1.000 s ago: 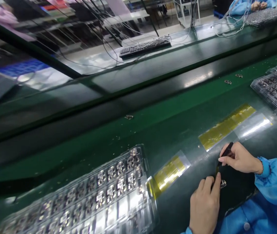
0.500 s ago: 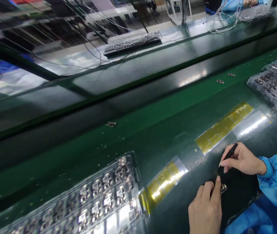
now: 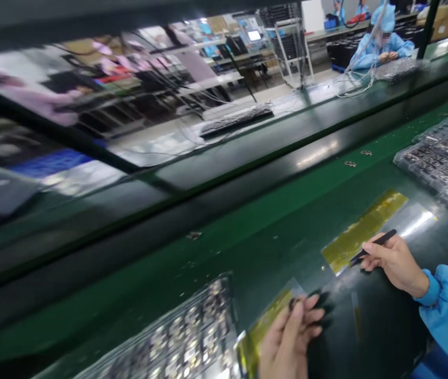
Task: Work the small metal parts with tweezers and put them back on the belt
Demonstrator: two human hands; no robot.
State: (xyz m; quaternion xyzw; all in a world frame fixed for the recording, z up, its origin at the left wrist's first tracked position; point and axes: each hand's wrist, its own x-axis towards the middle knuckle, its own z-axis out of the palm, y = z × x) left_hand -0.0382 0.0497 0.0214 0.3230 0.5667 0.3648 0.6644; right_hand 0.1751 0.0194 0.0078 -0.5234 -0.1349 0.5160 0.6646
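Observation:
My right hand (image 3: pixel 395 263) pinches a pair of black tweezers (image 3: pixel 381 239). The tweezer tips meet the near lower end of a sheet of yellow film strips (image 3: pixel 366 226). My left hand (image 3: pixel 289 337) is raised with thumb and index finger closed on a small dark part (image 3: pixel 293 303), mostly hidden and blurred. Beneath and beside it lies a shorter yellow film sheet (image 3: pixel 269 316). To its left is a clear plastic tray (image 3: pixel 229 295) filled with small metallic parts. A thin clear strip with a yellowish patch (image 3: pixel 357 316) lies on the dark mat between my hands.
Another clear tray of parts (image 3: pixel 440 158) sits at the right. A clear backing sheet (image 3: pixel 417 218) lies beside the longer film. Loose parts (image 3: pixel 194 235) and tiny scraps dot the green bench. Across the raised dark ledge (image 3: pixel 247 152), a person in blue (image 3: pixel 381 47) works.
My left hand has lifted from the mat and moved left, and the small part there is gone from the mat. My right hand has moved the tweezers up to the longer yellow film. The view has tilted up.

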